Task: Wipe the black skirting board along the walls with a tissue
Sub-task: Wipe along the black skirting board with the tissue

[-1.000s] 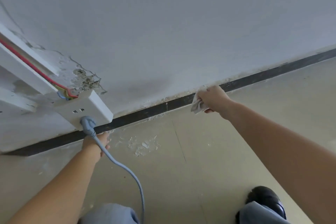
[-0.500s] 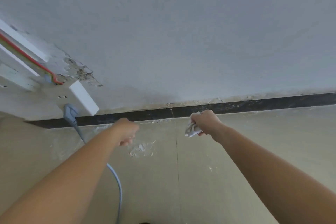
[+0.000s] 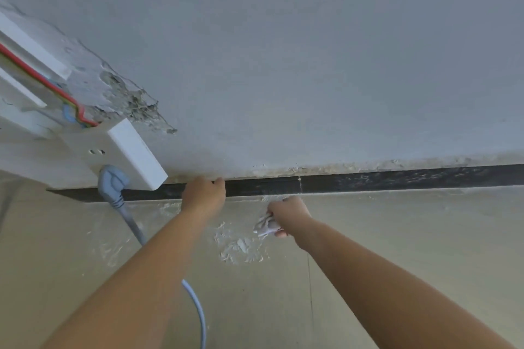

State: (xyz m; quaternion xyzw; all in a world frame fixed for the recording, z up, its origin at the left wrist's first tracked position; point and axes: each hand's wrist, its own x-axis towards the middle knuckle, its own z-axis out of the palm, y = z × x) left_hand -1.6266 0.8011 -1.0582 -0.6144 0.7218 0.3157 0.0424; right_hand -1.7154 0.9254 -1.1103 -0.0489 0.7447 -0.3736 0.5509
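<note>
The black skirting board (image 3: 397, 178) runs along the foot of the grey wall, dusty and speckled on its right stretch. My left hand (image 3: 202, 195) lies against it just right of the socket, fingers curled, knuckles at its top edge, holding nothing. My right hand (image 3: 287, 214) grips a crumpled white tissue (image 3: 266, 227) just below the board, over the floor. The tissue is apart from the board.
A white socket block (image 3: 133, 156) hangs off the wall at left with a grey plug (image 3: 112, 181) in it. Its cable (image 3: 195, 306) trails down across the floor under my left arm. Broken plaster (image 3: 133, 105) and loose coloured wires (image 3: 42, 76) sit above. White flakes (image 3: 238, 246) litter the floor.
My left hand rose from beside the cable to the skirting board. My right hand with the tissue came down off the board toward the floor and nearer my left hand.
</note>
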